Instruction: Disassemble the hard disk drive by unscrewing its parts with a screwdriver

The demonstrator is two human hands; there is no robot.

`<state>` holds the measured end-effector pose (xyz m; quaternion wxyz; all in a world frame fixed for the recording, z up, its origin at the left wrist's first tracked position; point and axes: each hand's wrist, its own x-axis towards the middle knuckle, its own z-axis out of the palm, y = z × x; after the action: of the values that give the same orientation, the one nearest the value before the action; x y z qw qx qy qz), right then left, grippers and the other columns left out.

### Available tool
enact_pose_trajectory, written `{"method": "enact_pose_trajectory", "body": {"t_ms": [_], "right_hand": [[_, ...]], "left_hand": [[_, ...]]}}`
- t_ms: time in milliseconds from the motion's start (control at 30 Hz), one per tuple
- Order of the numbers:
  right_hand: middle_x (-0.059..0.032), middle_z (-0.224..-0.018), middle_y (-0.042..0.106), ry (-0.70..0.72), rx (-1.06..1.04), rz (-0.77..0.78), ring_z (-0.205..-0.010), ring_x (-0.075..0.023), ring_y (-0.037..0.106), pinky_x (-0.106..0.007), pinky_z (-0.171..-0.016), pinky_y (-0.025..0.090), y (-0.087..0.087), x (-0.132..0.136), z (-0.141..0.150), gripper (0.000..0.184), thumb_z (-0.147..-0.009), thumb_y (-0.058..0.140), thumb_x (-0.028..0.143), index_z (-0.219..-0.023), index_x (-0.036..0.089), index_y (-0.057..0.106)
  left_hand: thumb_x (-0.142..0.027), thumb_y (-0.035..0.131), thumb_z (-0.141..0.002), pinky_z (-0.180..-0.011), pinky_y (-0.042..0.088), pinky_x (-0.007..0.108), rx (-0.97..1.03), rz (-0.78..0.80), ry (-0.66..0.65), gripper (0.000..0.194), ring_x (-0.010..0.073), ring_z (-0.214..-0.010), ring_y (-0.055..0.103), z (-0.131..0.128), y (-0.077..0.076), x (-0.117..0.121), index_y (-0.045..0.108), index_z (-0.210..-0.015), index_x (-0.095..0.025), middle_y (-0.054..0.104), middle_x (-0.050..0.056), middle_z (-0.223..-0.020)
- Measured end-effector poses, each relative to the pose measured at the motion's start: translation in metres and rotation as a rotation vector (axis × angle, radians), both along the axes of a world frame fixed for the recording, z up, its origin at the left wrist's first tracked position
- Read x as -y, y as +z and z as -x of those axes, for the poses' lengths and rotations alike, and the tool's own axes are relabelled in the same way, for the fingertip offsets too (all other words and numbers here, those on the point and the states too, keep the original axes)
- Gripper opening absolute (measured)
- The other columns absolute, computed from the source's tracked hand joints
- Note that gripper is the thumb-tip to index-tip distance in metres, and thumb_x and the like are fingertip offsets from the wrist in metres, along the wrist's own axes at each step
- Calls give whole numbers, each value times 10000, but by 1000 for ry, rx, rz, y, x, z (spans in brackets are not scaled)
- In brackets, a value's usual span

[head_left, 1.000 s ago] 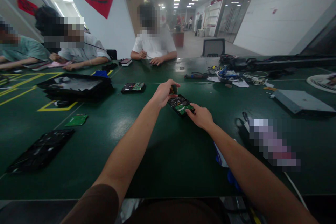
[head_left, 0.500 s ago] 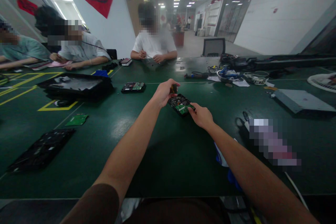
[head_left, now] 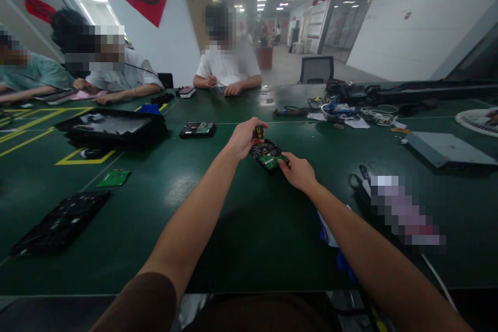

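A hard drive [head_left: 268, 154] with a bared green circuit board on its black body lies on the green table in front of me. My left hand [head_left: 243, 139] is closed round a short black-and-yellow tool handle [head_left: 259, 133], held over the drive's far left end. The tool's tip is hidden. With thumb and fingers, my right hand [head_left: 299, 170] pinches the drive's near right edge beside the board. Another hard drive [head_left: 197, 129] with a green board lies farther off to the left.
On the left are a black tray [head_left: 112, 125], a loose green circuit board [head_left: 114, 177] and a flat black panel [head_left: 60, 222]. Cables [head_left: 336, 109] and a grey metal box [head_left: 447, 149] lie right. Across the table sits a person in a white shirt [head_left: 227, 65]; two others sit left.
The handle in my left hand has turned, showing more yellow. Both hands and the drive keep nearly the same place. The person opposite has lowered and shifted a hand.
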<state>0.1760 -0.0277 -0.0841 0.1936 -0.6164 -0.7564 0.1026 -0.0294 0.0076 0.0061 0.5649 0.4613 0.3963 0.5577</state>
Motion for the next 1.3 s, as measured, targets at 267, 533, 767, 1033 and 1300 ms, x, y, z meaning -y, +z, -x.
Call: {"method": "enact_pose_trajectory", "body": {"t_ms": [267, 533, 767, 1033, 1300], "right_hand": [[-76, -995, 742, 6, 0, -22, -815, -236, 682, -313, -634, 460, -4, -1, -1, 499, -1006, 417, 557, -1406, 281, 529], [-83, -1069, 735, -22, 53, 13, -884, -248, 689, -332, -715, 493, 0, 0, 1, 526, -1008, 389, 574, -1433, 287, 505], [-84, -1113, 731, -22, 53, 43, -939, -256, 688, -346, -757, 508, 5, 3, 2, 533, -1013, 385, 565, -1456, 286, 482], [-75, -1067, 735, -11, 32, 44, -878, -241, 687, -330, -703, 498, 4, 2, 2, 525, -1015, 378, 568, -1439, 279, 489], [-65, -1033, 740, -11, 27, 27, -855, -237, 683, -320, -672, 490, 3, 3, 2, 517, -1012, 384, 564, -1428, 280, 500]], "left_hand": [[-305, 643, -778, -613, 543, 280, 83, 72, -68, 173, 198, -787, 674, -2, -1, 0, 623, -830, -141, 699, 124, -848], [-324, 648, -770, -583, 524, 252, -21, 20, -17, 197, 161, -708, 633, 1, 3, 2, 664, -826, -136, 655, 79, -777], [-317, 624, -771, -636, 550, 296, 40, 27, 0, 179, 178, -746, 647, -1, 3, 4, 629, -810, -142, 677, 95, -832], [-329, 626, -776, -580, 506, 263, 7, 39, -19, 218, 183, -739, 653, -1, 2, 3, 653, -876, -136, 681, 99, -824], [-313, 621, -778, -559, 507, 251, 9, 0, 0, 174, 161, -727, 618, -1, 0, 1, 644, -799, -141, 658, 89, -832]]}}
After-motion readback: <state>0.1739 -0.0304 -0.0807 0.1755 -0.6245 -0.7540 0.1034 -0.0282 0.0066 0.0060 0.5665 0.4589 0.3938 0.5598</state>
